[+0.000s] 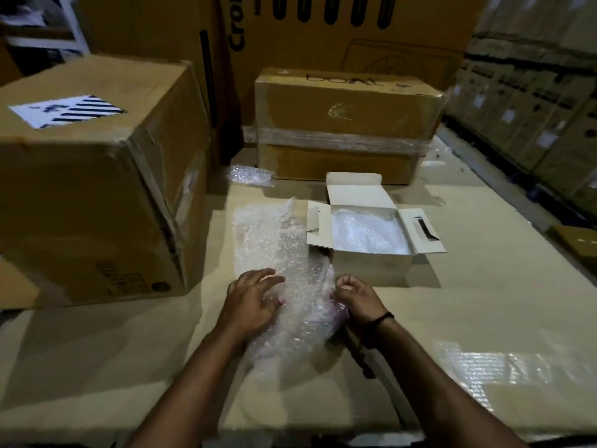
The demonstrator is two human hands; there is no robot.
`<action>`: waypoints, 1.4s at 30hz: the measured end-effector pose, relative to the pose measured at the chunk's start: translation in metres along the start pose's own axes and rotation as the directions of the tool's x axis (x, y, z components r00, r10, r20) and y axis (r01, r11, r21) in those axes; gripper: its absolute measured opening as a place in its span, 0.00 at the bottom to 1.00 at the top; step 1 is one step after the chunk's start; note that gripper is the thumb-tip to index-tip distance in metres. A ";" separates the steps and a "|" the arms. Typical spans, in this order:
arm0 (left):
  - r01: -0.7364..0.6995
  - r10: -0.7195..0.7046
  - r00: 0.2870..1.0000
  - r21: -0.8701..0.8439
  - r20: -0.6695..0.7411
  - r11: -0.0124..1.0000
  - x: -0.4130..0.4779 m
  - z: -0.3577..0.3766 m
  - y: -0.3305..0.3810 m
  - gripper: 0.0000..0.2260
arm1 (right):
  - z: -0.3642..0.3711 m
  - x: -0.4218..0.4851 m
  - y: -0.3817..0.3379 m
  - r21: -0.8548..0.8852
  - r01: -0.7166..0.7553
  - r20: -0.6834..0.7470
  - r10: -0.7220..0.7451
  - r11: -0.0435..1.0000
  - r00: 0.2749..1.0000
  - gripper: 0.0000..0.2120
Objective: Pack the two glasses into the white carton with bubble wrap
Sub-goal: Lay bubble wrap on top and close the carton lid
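A sheet of bubble wrap (274,250) lies on the cardboard surface, its near end rolled into a bundle (303,315) between my hands. My left hand (252,299) rests on the bundle's left side with fingers spread. My right hand (355,297) pinches the wrap's right edge with curled fingers. No glass shows through the wrap; what the bundle holds is hidden. The white carton (371,268) stands open just beyond my right hand, flaps out, with a bubble-wrapped mass (368,234) inside.
A large brown box (90,189) stands at the left. A taped brown box (345,124) sits behind the carton, with a loose scrap of bubble wrap (250,176) beside it. Stacked boxes (533,101) line the right. A dark tool (358,354) lies under my right wrist.
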State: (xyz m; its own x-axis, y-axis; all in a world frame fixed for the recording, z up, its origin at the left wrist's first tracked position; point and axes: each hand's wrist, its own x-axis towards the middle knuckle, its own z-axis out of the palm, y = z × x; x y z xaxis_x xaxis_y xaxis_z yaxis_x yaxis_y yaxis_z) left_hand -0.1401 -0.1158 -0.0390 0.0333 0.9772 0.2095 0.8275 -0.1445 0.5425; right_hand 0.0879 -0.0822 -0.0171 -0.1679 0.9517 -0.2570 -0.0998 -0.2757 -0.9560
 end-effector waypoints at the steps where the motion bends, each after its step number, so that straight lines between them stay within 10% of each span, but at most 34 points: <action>1: -0.009 0.002 0.997 0.096 0.080 0.995 0.004 0.003 0.004 0.29 | -0.009 -0.007 -0.001 -0.011 -0.031 -0.019 0.031 0.999 0.999 0.13; 10: -0.247 0.177 0.951 0.281 0.252 0.927 -0.027 0.035 0.084 0.19 | -0.120 -0.012 -0.061 -0.590 -0.164 -0.181 0.068 0.791 0.981 0.13; 18: -0.342 0.302 0.929 0.182 0.214 0.922 -0.029 0.068 0.125 0.17 | -0.167 0.026 -0.059 -0.984 -0.177 -0.178 -0.058 0.020 0.982 0.15; 21: -0.264 0.223 0.956 0.222 0.192 0.939 -0.027 0.078 0.130 0.23 | -0.164 0.010 -0.047 -0.966 -0.151 -0.080 -0.312 -0.210 0.947 0.15; 24: -0.084 0.014 0.962 0.248 0.272 0.965 -0.022 0.086 0.134 0.33 | -0.139 -0.010 -0.021 -0.995 -0.007 0.034 -0.407 -0.098 0.913 0.20; 27: -0.040 -0.078 0.939 0.333 0.334 0.942 -0.018 0.093 0.138 0.36 | -0.126 -0.021 0.014 -1.000 0.011 0.014 -0.150 -0.022 0.989 0.31; 35: -0.044 -0.058 0.966 0.380 0.253 0.924 -0.029 0.100 0.151 0.38 | -0.167 -0.014 0.004 -0.979 0.199 0.195 -0.077 0.043 0.978 0.28; 38: -0.004 -0.077 0.976 0.372 0.202 0.928 -0.026 0.102 0.152 0.44 | -0.186 -0.017 -0.013 -0.990 -0.035 -0.086 -0.382 0.139 0.920 0.22; 42: 0.040 -0.153 0.955 0.399 0.255 0.916 -0.021 0.103 0.145 0.35 | -0.212 -0.018 -0.027 -0.885 -0.437 -0.460 -0.154 0.163 0.874 0.28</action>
State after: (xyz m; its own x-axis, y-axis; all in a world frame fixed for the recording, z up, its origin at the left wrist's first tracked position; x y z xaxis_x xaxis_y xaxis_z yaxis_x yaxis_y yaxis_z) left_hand 0.0371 -0.1415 -0.0490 0.0480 0.9947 -0.0909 0.9831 -0.0309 0.1803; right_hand 0.3012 -0.0631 -0.0170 0.3201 0.9366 -0.1423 0.9246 -0.3416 -0.1686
